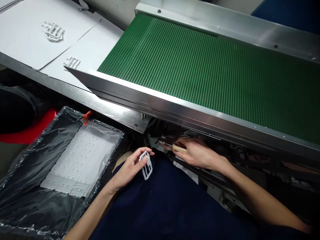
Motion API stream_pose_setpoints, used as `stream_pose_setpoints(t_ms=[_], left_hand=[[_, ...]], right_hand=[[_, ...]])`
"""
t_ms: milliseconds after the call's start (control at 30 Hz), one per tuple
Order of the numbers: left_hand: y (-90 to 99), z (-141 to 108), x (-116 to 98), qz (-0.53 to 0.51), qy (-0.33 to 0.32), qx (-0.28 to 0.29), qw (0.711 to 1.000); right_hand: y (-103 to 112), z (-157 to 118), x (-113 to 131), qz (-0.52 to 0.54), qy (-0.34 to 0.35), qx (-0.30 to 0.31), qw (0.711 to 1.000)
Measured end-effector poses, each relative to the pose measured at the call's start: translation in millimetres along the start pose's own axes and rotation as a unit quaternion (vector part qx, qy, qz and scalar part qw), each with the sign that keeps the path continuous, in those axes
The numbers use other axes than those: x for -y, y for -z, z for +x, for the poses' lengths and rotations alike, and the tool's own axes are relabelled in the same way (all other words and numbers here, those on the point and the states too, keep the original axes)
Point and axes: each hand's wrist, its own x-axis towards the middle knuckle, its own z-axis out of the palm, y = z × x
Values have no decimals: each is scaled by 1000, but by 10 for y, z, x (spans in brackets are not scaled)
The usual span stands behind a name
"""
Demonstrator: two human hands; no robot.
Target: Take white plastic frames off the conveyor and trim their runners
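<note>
White plastic frame (pixel 146 165) is being gripped by the left hand (pixel 128 168) at lower center. The right hand (pixel 196 153) is clenching a wood-handled tool (pixel 179 148) just below the green conveyor (pixel 200 76), with white parts (pixel 80 160) lying on black plastic (pixel 32 200) at lower left.

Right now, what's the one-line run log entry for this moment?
left hand: holds white plastic part | right hand: holds wood-handled tool | above: green conveyor belt
</note>
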Motion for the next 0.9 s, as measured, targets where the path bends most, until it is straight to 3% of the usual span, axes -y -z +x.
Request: stream_pose_setpoints(t_ms=[100, 167, 300, 533, 900], left_hand=[[-86, 85, 98, -174, 9, -16, 985], [-122, 136, 62, -211, 14, 8, 977], [-146, 175, -82, -189, 52, 57, 979], [-203, 145, -129, -124, 100, 59, 985], [-233, 111, -102, -77, 99, 72, 990]], right_hand=[[-113, -54, -9, 4, 19, -39, 999], [-150, -68, 29, -22, 27, -64, 997], [-145, -76, 118, -75, 35, -74, 994], [-127, -105, 160, -137, 59, -65, 987], [-80, -139, 173, -164, 96, -44, 981]])
